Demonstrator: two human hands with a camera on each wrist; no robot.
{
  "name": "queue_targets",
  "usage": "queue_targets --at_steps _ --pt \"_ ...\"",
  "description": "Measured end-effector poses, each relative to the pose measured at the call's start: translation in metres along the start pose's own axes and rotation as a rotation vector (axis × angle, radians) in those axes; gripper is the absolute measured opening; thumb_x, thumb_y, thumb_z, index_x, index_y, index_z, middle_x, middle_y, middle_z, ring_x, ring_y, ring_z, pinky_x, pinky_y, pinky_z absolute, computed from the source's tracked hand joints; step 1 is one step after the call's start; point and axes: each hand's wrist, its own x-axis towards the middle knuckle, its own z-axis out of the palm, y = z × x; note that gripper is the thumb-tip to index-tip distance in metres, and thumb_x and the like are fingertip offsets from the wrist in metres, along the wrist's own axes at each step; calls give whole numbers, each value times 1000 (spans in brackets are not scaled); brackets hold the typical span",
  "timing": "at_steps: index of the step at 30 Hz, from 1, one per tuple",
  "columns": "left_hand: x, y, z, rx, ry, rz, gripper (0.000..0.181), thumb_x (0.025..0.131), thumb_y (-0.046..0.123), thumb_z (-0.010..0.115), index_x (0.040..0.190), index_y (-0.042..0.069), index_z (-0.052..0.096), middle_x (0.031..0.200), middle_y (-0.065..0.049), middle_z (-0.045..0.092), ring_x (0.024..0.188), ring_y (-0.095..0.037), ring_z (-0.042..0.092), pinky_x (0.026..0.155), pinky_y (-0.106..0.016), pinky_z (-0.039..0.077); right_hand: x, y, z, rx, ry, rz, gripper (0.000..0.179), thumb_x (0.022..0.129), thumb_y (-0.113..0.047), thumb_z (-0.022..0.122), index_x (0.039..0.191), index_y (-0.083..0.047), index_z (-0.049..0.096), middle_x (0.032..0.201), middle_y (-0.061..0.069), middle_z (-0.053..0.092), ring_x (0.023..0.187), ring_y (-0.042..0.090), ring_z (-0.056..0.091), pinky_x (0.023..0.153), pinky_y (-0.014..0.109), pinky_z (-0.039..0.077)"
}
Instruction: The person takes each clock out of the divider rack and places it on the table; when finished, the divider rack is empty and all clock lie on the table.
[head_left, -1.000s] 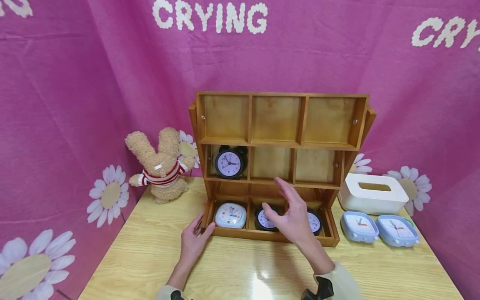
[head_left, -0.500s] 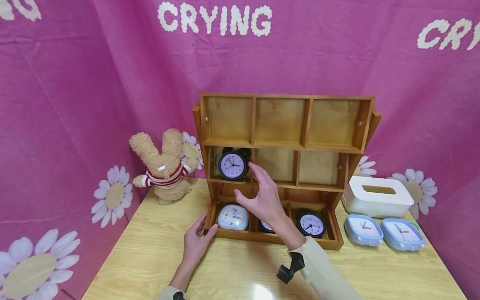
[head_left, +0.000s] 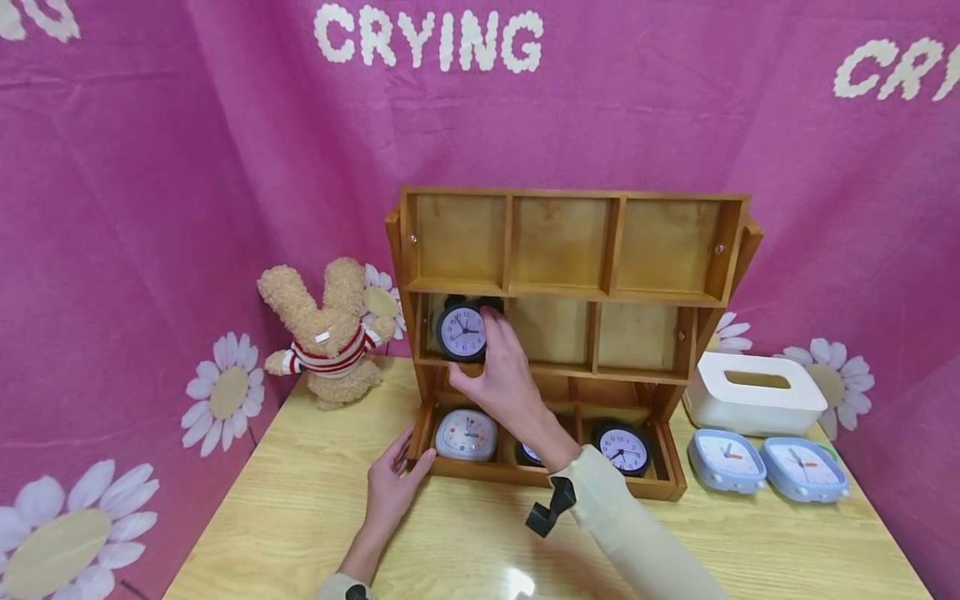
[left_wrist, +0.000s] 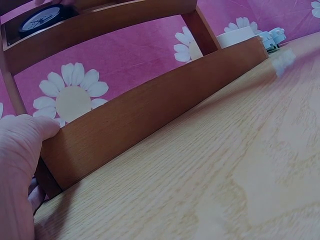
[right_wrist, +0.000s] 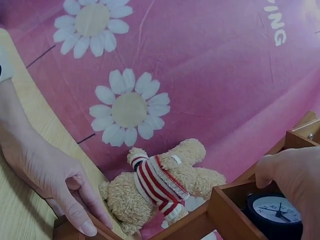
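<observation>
A round black twin-bell alarm clock [head_left: 461, 332] stands in the middle row's left compartment of the tiered wooden shelf [head_left: 558, 193]. My right hand [head_left: 504, 379] is at its right side. The fingertips overlap the clock's right edge, while the thumb is apart, below the face by the shelf lip. Whether the fingertips press on it is hidden. My left hand [head_left: 392, 486] grips the bottom tier's front left corner, thumb on the front board. Close to it sits a pale blue alarm clock [head_left: 467, 434]. My right arm partly hides a black clock [head_left: 530, 452] in the bottom middle compartment.
Another black clock [head_left: 622, 450] lies in the bottom right compartment. Right of the shelf are a white tissue box [head_left: 757, 417] and two blue alarm clocks [head_left: 727, 461]. A plush rabbit [head_left: 330, 350] in a striped sweater sits at the left, before a pink curtain [head_left: 600, 117].
My right hand has moved left and up from in front of the bottom tier to the black clock in the middle row. The left hand stays on the shelf corner.
</observation>
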Motion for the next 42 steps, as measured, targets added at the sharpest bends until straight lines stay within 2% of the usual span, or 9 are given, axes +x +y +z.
queue_targets --at_steps 7,11,18,23,26,32,34,37,42 --pt "1 1 -1 -15 -1 6 58 92 16 82 144 0 61 138 -20 66 128 -29 62 103 -30 51 6 -2 12 1 -29 59 92 83 -23 87 152 12 38 152 32 45 138 41 49 115 49 44" --pt "0 0 -1 -22 -3 -1 58 91 15 82 144 0 61 137 -20 66 128 -29 62 100 -24 50 8 -4 21 -50 3 68 92 82 -23 87 150 15 37 150 34 44 135 43 50 115 50 44" --pt "4 -1 0 -16 -3 13 58 92 17 82 144 0 61 138 -21 66 129 -31 62 105 -35 51 9 -5 36 -190 94 69 92 83 -23 89 148 16 38 148 34 43 134 43 50 114 47 44" --pt "0 1 1 -13 -10 5 57 92 14 81 143 -1 61 137 -22 66 128 -32 62 104 -33 52 5 -4 42 -314 117 73 96 81 -29 91 147 17 38 145 34 46 130 42 54 111 44 48" --pt "-1 1 1 -16 -7 1 57 92 14 81 143 -1 61 137 -21 66 127 -31 63 104 -33 52 5 -4 42 -332 130 78 97 79 -31 93 145 18 40 142 34 49 125 43 58 105 44 53" --pt "-1 2 3 -32 -7 2 57 92 13 81 144 -1 60 138 -22 65 128 -31 62 106 -42 51 10 -6 39 -335 140 106 92 75 -33 95 138 16 48 131 32 55 109 42 66 93 46 60" --pt "-1 2 2 -28 -4 -1 57 92 11 81 144 -1 60 139 -22 65 129 -31 62 106 -40 51 12 -7 38 -334 142 110 90 73 -34 95 135 15 51 127 31 57 105 41 67 90 46 61" --pt "-2 4 1 -17 1 -14 57 92 10 80 144 -2 60 139 -22 65 129 -31 61 104 -31 50 13 -9 39 -327 144 109 89 71 -36 96 132 13 54 123 29 59 102 40 68 87 45 62" --pt "-2 2 -1 -12 -5 -11 58 93 14 81 144 -2 60 138 -21 65 129 -31 62 98 -16 48 13 -9 41 -270 158 99 89 70 -37 97 133 10 54 122 26 58 103 37 66 92 45 61"
